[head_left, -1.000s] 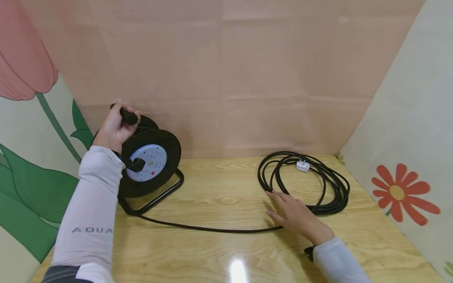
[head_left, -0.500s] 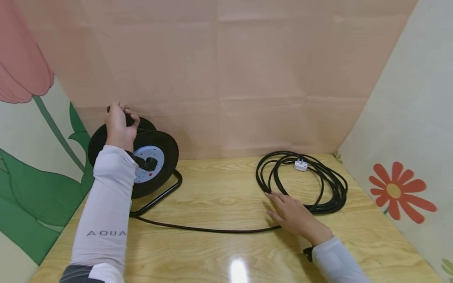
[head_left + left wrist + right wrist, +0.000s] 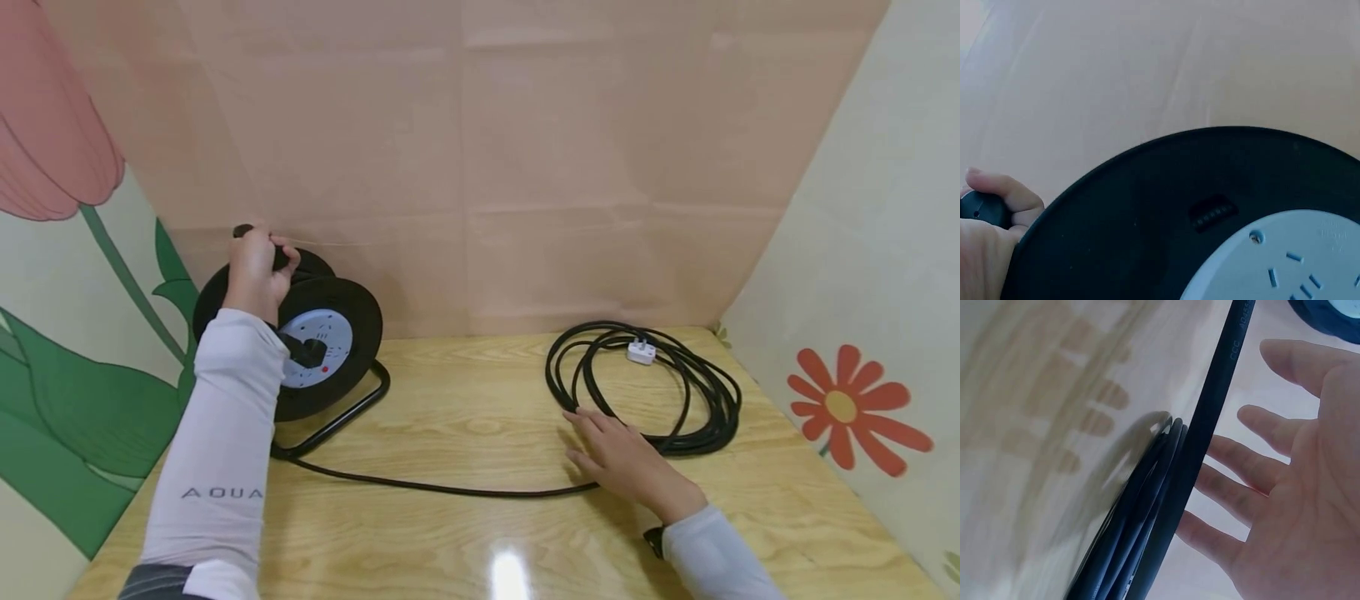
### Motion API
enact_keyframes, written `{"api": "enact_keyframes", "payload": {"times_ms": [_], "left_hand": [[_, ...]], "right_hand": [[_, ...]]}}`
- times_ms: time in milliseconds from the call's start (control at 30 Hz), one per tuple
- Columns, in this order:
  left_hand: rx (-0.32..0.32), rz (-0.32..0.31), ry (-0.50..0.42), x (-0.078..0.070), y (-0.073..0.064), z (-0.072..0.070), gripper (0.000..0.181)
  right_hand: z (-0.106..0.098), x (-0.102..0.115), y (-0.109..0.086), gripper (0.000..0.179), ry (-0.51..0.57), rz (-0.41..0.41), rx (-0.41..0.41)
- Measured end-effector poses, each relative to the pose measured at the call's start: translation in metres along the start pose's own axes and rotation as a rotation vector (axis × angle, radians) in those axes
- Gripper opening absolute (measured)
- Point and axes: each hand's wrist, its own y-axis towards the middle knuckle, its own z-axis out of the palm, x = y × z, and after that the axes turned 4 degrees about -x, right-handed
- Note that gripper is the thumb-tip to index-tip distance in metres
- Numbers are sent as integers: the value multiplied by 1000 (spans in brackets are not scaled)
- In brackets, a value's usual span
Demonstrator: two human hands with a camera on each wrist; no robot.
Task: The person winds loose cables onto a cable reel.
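At the left of the head view stands a black cable reel (image 3: 356, 325) with a pale blue-grey socket panel (image 3: 337, 333). My left hand (image 3: 257, 271) grips the black handle (image 3: 243, 231) at its top; in the left wrist view, fingers curl round the handle's end (image 3: 985, 209). A black cable (image 3: 450, 490) runs from the reel's foot to a loose coil (image 3: 720, 425) at the right. Over the coil's near left side lies my right hand (image 3: 633, 467), palm down with fingers spread. In the right wrist view its straight fingertips (image 3: 1210, 540) meet the cable.
A white plug (image 3: 641, 352) lies on the coil's far side. The wooden table (image 3: 420, 550) ends against a peach paper backdrop (image 3: 465, 167). Painted walls stand at both sides, with a red flower (image 3: 855, 408) on the right one.
My left wrist and forearm have swung right, covering more of the reel, while the hand keeps hold of the handle. The right hand and the coil look the same.
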Motion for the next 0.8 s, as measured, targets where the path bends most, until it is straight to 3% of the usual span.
{"api": "enact_keyframes", "payload": {"times_ms": [100,267,600,800], "left_hand": [[32,8,23,0,1,0,11],[94,-12,67,-4,3,-1,19],[214,-148,106,-13,4,-7,21],[310,-186,172,-16,1,-9,21]], "right_hand": [[-1,0,0,57,0,-8,-8],[-4,-1,0,57,8,-22,-17],[-5,-4,0,58,31,-17,-18],[-7,-8,-2,58,10,-3,-44]]}}
